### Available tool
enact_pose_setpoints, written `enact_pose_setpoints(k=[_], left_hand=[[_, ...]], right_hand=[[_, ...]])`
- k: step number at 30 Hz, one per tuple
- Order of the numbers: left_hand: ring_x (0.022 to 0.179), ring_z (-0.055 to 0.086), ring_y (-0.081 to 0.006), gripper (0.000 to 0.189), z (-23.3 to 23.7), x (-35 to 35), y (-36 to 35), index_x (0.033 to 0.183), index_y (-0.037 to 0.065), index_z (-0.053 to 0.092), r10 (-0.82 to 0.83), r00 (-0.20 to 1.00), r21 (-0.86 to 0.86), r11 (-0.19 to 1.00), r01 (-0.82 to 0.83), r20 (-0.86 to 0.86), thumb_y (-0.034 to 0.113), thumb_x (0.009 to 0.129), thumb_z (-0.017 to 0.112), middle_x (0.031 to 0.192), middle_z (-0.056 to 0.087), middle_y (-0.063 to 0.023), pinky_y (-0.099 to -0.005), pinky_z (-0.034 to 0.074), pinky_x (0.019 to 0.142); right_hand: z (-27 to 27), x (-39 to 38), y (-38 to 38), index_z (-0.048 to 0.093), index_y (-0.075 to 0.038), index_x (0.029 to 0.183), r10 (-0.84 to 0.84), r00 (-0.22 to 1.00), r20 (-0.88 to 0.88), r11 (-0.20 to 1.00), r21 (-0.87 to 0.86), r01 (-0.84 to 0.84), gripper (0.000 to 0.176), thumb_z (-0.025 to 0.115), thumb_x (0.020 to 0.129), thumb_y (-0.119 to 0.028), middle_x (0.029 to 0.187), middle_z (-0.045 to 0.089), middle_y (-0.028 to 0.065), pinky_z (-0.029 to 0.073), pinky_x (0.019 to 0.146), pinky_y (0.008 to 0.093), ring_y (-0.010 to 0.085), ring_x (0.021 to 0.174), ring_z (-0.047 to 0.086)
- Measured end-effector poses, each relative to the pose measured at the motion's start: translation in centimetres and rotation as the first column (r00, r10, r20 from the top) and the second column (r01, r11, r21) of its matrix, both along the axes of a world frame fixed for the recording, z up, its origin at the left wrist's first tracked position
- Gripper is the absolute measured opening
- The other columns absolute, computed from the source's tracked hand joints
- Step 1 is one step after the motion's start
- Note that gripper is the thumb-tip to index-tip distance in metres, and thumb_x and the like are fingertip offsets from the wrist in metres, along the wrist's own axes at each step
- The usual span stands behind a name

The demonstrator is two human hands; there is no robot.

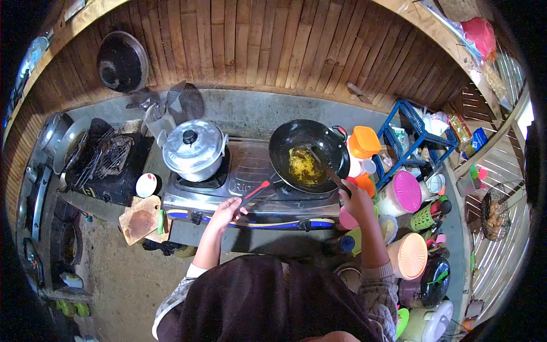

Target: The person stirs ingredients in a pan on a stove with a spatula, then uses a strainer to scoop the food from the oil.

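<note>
A black wok (280, 142) sits on the right burner of a two-burner gas stove (248, 165). In it lie yellow shreds of food (305, 165), apparently in oil. My left hand (227, 213) is closed around the wok's long black and red handle (256, 192), to the left of the pan. From the right, my right hand (355, 200) grips a spatula (330, 171) by its handle; the blade reaches into the wok at the food's edge. On the left burner stands a lidded silver pot (195, 149), which neither hand touches.
Orange containers (364, 142), a blue rack (419, 128) and a pink-lidded tub (406, 191) crowd the right side. Left of the stove are a cutting board (139, 221) with a green-handled knife (160, 221), a small white bowl (146, 184) and a grill rack (112, 157).
</note>
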State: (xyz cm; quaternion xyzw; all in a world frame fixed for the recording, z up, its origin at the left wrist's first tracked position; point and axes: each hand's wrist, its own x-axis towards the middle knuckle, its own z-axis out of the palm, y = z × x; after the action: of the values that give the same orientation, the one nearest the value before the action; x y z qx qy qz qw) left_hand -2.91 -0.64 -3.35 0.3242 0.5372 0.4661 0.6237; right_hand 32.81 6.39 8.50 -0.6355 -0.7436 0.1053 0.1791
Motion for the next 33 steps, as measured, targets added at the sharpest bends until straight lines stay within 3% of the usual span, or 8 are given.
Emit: enact_pose_setpoints(k=[11, 13, 17, 19, 23, 29, 31, 33], left_hand=[[0.049, 0.042, -0.0061, 0.022, 0.7, 0.2, 0.0, 0.098, 0.008, 0.051, 0.012, 1.0, 0.002, 1.0, -0.012, -0.022, 0.027, 0.09, 0.045, 0.069, 0.059, -0.0014, -0.0192, 0.031, 0.046], [0.048, 0.042, -0.0067, 0.023, 0.7, 0.3, 0.0, 0.098, 0.007, 0.052, 0.02, 1.0, 0.006, 1.0, -0.02, -0.024, 0.027, 0.09, 0.045, 0.068, 0.059, -0.002, -0.0195, 0.032, 0.046], [0.048, 0.043, -0.0062, 0.032, 0.2, 0.1, 0.1, 0.108, 0.001, 0.049, 0.018, 0.999, 0.025, 1.0, -0.018, -0.028, 0.026, 0.089, 0.047, 0.071, 0.062, -0.0043, -0.0192, 0.033, 0.045], [0.051, 0.043, -0.0075, 0.025, 0.4, 0.2, 0.0, 0.097, 0.004, 0.052, 0.023, 0.999, 0.033, 0.999, -0.022, -0.04, 0.027, 0.09, 0.045, 0.068, 0.059, -0.0029, -0.0193, 0.034, 0.049], [0.053, 0.043, -0.0076, 0.025, 0.5, 0.2, 0.1, 0.096, 0.004, 0.052, 0.024, 0.999, 0.037, 0.999, -0.022, -0.033, 0.027, 0.09, 0.046, 0.068, 0.059, -0.0034, -0.0193, 0.035, 0.05], [0.053, 0.044, -0.0079, 0.024, -0.4, 0.0, 0.3, 0.094, 0.004, 0.053, 0.024, 0.999, 0.037, 0.999, -0.023, -0.026, 0.028, 0.09, 0.047, 0.068, 0.059, -0.0041, -0.02, 0.035, 0.049], [0.049, 0.043, -0.0069, 0.032, -0.9, -0.1, 0.4, 0.108, 0.001, 0.049, 0.032, 0.999, 0.041, 0.999, -0.03, -0.039, 0.026, 0.089, 0.047, 0.071, 0.062, -0.005, -0.0194, 0.034, 0.047], [0.049, 0.043, -0.0069, 0.032, -0.6, -0.1, 0.4, 0.108, 0.001, 0.05, 0.023, 0.999, 0.039, 0.999, -0.021, -0.039, 0.026, 0.089, 0.046, 0.071, 0.062, -0.0046, -0.0194, 0.034, 0.047]], right_hand=[[5.6, 3.2, -4.8, 0.055, -0.02, 0.112, 0.072, 0.991, 0.109, 0.993, -0.098, -0.061, 0.036, 0.056, 0.076, -0.022, 0.085, 0.061, 0.0195, 0.047, 0.069, 0.0459, 0.0374, 0.078, 0.059], [6.0, 4.0, -5.4, 0.059, -0.01, 0.106, 0.073, 0.994, 0.081, 0.991, -0.118, -0.063, 0.031, 0.059, 0.075, -0.018, 0.089, 0.062, 0.0176, 0.047, 0.072, 0.0392, 0.0341, 0.083, 0.059], [7.8, 4.7, -7.0, 0.06, -0.01, 0.104, 0.11, 0.99, 0.088, 0.992, -0.066, -0.105, 0.031, 0.061, 0.074, -0.018, 0.089, 0.062, 0.0173, 0.047, 0.072, 0.0381, 0.0335, 0.083, 0.059], [8.8, 4.9, -7.7, 0.061, -0.009, 0.102, 0.078, 0.988, 0.137, 0.995, -0.079, -0.068, 0.03, 0.062, 0.074, -0.017, 0.09, 0.061, 0.0174, 0.047, 0.071, 0.0372, 0.033, 0.083, 0.059], [10.6, 5.5, -8.5, 0.061, -0.009, 0.102, 0.091, 0.982, 0.163, 0.994, -0.075, -0.079, 0.028, 0.061, 0.074, -0.015, 0.089, 0.061, 0.0174, 0.047, 0.071, 0.0365, 0.0326, 0.081, 0.059], [9.8, 5.7, -8.5, 0.061, -0.008, 0.101, 0.126, 0.985, 0.118, 0.992, -0.046, -0.121, 0.028, 0.062, 0.074, -0.014, 0.086, 0.062, 0.0169, 0.047, 0.07, 0.0359, 0.0335, 0.079, 0.059], [8.1, 5.8, -7.7, 0.06, -0.008, 0.103, 0.112, 0.989, 0.092, 0.991, -0.082, -0.104, 0.031, 0.062, 0.074, -0.014, 0.087, 0.062, 0.0168, 0.047, 0.071, 0.0368, 0.0339, 0.079, 0.059], [6.8, 5.5, -7.0, 0.059, -0.009, 0.105, 0.16, 0.985, 0.07, 0.987, -0.035, -0.158, 0.031, 0.062, 0.074, -0.016, 0.087, 0.062, 0.0171, 0.047, 0.071, 0.0377, 0.034, 0.08, 0.059]])
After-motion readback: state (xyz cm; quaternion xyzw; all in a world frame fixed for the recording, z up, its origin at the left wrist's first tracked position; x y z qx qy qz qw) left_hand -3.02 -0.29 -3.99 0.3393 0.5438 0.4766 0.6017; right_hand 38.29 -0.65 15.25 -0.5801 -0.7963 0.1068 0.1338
